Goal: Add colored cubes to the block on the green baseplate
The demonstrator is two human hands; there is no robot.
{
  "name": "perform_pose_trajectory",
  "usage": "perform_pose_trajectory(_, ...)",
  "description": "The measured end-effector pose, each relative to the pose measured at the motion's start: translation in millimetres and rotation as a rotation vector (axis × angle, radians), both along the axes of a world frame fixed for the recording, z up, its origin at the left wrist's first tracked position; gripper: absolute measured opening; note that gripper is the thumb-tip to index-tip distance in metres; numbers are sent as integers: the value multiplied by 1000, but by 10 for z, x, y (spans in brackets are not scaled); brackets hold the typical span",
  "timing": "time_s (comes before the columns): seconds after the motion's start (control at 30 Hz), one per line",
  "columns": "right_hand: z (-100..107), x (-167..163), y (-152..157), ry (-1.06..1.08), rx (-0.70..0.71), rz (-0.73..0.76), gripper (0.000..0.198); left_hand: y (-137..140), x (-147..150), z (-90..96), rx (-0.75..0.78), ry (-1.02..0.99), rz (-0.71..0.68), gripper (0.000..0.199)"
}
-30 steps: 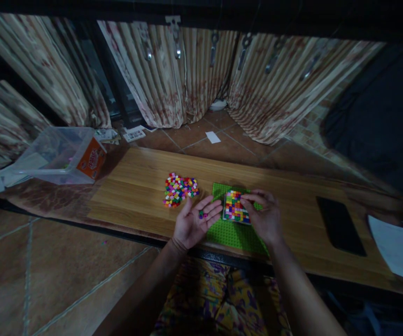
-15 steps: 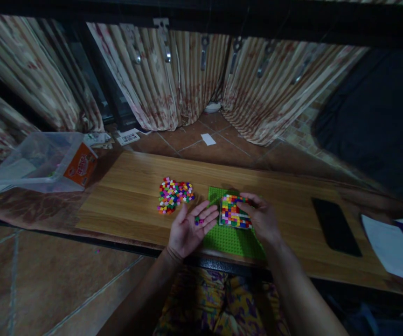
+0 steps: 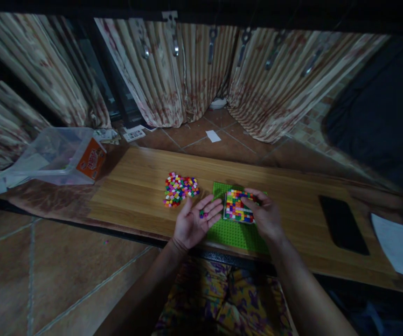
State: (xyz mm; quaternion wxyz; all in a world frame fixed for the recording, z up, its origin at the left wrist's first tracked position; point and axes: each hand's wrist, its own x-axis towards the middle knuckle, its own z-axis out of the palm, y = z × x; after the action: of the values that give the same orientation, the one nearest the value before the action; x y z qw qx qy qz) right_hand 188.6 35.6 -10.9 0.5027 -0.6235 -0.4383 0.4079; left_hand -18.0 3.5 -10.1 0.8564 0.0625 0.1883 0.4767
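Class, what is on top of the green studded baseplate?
A panel of multicoloured bricks sits on the green studded baseplate. The right hand covers the panel's upper right, hiding what is there.

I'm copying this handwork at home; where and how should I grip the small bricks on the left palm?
Likely by opposite sides, in a fingertip pinch from above: the bricks are tiny and lie on the open, upturned left hand, with nothing over them.

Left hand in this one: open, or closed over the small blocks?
Open: the left hand is palm up with its fingers extended, a few small blocks lying uncovered on it.
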Motion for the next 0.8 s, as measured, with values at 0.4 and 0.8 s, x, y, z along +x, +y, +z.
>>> perform_pose_trajectory(0.4, 315, -496, -493, -752, 550, 203, 17, -4, -3, -16, 28, -72, 0, 61)
perform_pose_trajectory(0.8, 195, -832, -493, -984, 431, 407, 18, -3, -21, -38, 21, -70, -25, 63)
